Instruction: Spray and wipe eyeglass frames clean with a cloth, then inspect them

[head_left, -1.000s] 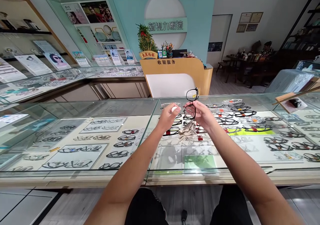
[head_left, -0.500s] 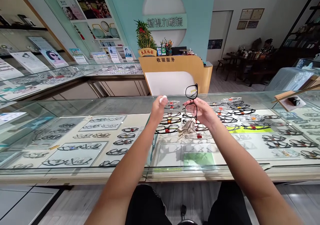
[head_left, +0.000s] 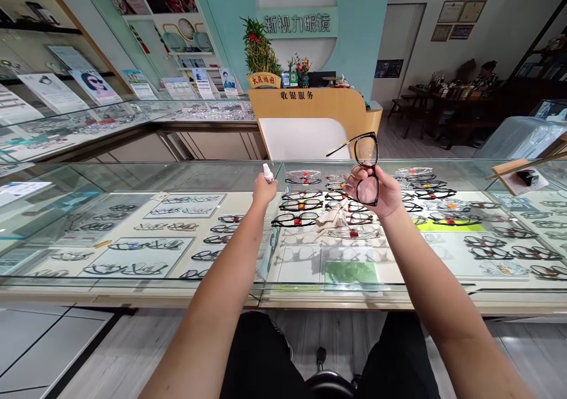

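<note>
My right hand (head_left: 384, 195) grips a pair of black-framed eyeglasses (head_left: 374, 166) by the middle, held on end with one lens above the other. One temple of the glasses points out to the left. In my left hand (head_left: 264, 190) is a small white bottle (head_left: 267, 172), its top poking up above the closed fingers. Below and between the hands, a crumpled beige cloth (head_left: 332, 218) rests among several eyeglass frames (head_left: 296, 219) on the glass counter (head_left: 177, 296). Many of these frames carry small red or orange tags.
More eyeglasses lie in rows to the left (head_left: 133, 268) and right. A wooden stand (head_left: 509, 167) is at the right. Beyond the counter stands a wooden cashier desk (head_left: 310, 107) with a potted plant (head_left: 260, 51). A person (head_left: 486, 77) sits at the far table.
My right hand has moved right with the eyeglasses and turned them, so a temple now shows. My left hand has moved left and lower with the bottle, away from the glasses.
</note>
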Available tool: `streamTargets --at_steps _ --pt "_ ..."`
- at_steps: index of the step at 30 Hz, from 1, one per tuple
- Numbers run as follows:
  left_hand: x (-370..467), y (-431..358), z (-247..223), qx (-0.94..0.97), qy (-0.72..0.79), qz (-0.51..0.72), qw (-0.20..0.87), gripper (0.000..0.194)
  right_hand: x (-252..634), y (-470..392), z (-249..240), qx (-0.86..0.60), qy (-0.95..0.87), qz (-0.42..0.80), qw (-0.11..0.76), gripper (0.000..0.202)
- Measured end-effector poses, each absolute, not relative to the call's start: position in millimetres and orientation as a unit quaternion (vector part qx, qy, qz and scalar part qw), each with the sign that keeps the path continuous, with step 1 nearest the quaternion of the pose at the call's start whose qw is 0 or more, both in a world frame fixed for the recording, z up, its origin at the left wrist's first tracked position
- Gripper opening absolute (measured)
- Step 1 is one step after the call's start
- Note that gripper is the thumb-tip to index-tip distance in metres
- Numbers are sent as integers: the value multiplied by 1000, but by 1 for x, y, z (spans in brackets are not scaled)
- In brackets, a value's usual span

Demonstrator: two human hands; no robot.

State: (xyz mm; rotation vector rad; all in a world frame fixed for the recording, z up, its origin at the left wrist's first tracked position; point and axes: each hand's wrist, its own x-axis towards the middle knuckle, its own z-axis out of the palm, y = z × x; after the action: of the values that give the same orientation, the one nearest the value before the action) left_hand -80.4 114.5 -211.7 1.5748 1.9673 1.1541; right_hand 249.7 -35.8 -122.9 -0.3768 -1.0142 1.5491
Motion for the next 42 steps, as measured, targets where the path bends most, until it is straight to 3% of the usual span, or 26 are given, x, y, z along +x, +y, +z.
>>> streamTargets --at_steps 5,9,13,16,20,23,27,30,33,36,39,42 --pt "-81 113 -212 541 715 392 205 31 249 -38 -122 -153 -438 661 591 63" --pt "-75 106 -204 515 737 389 198 50 251 -38 -123 -152 -458 657 579 63" --pt "-61 88 -180 468 761 444 66 69 255 -37 -125 -151 -464 649 584 62" --pt "-43 67 -160 516 692 506 -15 55 256 -36 -125 -147 -471 636 593 59" --pt "-9 36 -155 730 491 466 96 10 255 -37 -122 -133 -460 647 593 60" --pt "18 17 -168 838 394 343 159 20 254 -39 -119 -149 -457 647 592 62" --pt "39 7 -185 876 400 223 153 42 253 -40 -118 -153 -471 639 588 57" --pt "44 6 -187 885 396 203 137 30 252 -40 -117 -152 -469 646 584 59" --pt "41 6 -183 880 369 253 161 18 253 -40 -116 -143 -462 652 584 60" --pt "32 10 -173 812 385 343 275 17 254 -39 -116 -98 -461 665 580 57" --pt "19 19 -161 675 402 455 420 25 255 -38 -116 -70 -461 672 575 57" --pt "7 28 -150 574 369 557 473 39 256 -38 -115 -83 -472 658 581 60"
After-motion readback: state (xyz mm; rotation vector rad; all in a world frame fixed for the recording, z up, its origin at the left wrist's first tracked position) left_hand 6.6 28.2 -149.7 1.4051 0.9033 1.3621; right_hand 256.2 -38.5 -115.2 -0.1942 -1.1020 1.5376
